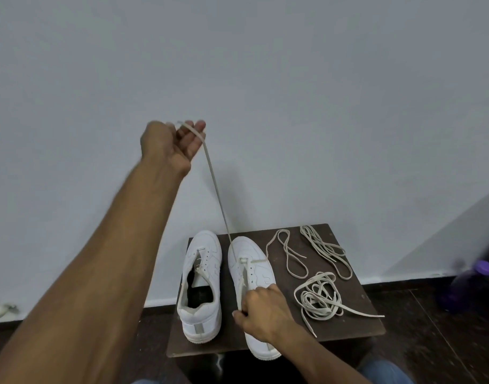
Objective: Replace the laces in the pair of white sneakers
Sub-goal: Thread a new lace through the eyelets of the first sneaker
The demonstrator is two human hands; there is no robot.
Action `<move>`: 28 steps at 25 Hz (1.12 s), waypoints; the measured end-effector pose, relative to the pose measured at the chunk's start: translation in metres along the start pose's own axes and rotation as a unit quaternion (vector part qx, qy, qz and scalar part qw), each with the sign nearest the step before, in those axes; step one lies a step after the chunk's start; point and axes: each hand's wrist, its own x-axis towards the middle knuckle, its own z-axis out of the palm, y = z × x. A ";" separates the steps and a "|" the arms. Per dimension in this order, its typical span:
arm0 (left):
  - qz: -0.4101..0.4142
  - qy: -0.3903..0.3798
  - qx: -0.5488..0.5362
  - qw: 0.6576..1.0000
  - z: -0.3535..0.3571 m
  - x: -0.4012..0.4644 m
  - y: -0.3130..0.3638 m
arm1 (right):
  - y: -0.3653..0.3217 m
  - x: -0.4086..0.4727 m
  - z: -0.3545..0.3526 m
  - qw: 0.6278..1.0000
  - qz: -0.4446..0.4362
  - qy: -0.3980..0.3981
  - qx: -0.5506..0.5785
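Two white sneakers stand side by side on a small dark wooden table (348, 325), toes toward the wall. My left hand (170, 145) is raised high and pinches the end of a cream lace (215, 189), which runs taut down to the bottom eyelets of the right sneaker (251, 273). My right hand (262, 314) grips that sneaker around its opening and holds it down. The lace's other end trails off the shoe's right side. The left sneaker (200, 286) has only a short bit of lace at its lowest eyelets.
Three loose cream laces lie on the table to the right of the shoes: a thin loop (290, 256), a bundle at the back (325, 248) and a tangled pile (321, 299). A purple bottle (470, 286) stands on the dark floor at right. A pale wall is close behind.
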 end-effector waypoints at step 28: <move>0.109 -0.057 0.136 0.983 0.043 -0.011 0.064 | 0.139 0.091 -0.026 0.887 0.275 0.099 0.357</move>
